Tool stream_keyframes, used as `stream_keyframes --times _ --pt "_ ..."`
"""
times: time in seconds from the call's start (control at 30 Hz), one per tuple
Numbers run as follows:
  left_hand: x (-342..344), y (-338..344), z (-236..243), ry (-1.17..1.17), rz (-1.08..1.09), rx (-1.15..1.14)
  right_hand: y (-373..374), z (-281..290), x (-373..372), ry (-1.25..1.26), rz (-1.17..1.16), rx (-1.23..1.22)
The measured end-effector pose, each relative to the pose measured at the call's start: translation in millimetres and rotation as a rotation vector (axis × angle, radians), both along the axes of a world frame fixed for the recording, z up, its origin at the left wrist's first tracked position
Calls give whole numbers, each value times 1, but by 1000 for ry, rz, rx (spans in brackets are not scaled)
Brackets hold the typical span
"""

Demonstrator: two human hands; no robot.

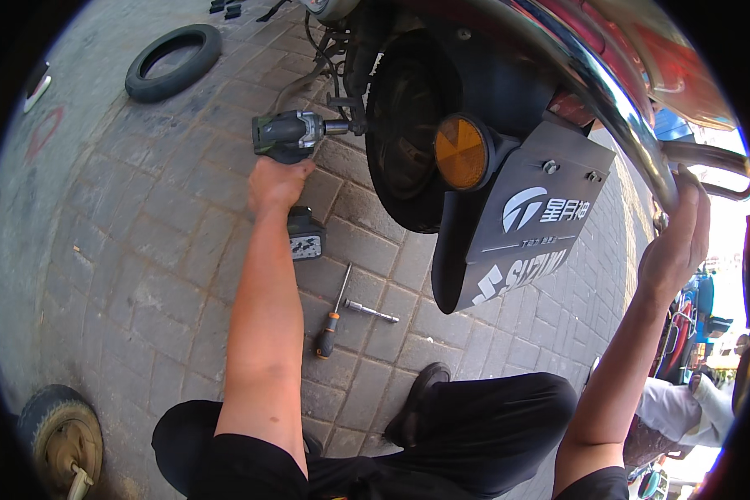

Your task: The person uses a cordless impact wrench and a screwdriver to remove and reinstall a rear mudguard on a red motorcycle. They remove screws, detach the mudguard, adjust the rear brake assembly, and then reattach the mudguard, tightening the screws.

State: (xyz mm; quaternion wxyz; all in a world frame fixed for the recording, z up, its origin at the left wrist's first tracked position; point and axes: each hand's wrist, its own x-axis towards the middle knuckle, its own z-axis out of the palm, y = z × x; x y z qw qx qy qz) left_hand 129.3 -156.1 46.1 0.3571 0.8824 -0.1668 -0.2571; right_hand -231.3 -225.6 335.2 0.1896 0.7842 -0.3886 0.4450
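My left hand (277, 185) is wrapped round the grip of a cordless impact wrench (287, 133). The wrench's socket end meets the axle area beside the rear wheel (404, 142) of a motorbike. Below my wrist shows the tool's battery (307, 235). My right hand (677, 237) is up on the bike's chrome rail (617, 92), fingers curled against it. A dark mudguard (521, 217) with an orange round reflector (462, 152) hangs behind the wheel. On the paving lie a screwdriver (328, 333) with a black and orange handle and a metal socket extension (372, 312).
A loose black tyre (175, 62) lies on the ground at the far left. At the lower left is a small wheel (62, 437) with a rusty hub. A person's pale trousers (671, 412) and parked vehicles (683, 325) show at the right.
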Motion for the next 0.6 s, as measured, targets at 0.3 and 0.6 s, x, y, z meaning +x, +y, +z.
stream_keyframes --times 0.3,0.6 --pt "-1 -6 -1 -4 20 11 0 -1 -2 -158 28 88" --pt "9 -8 -37 -3 33 -69 0 -2 -4 -5 10 39"
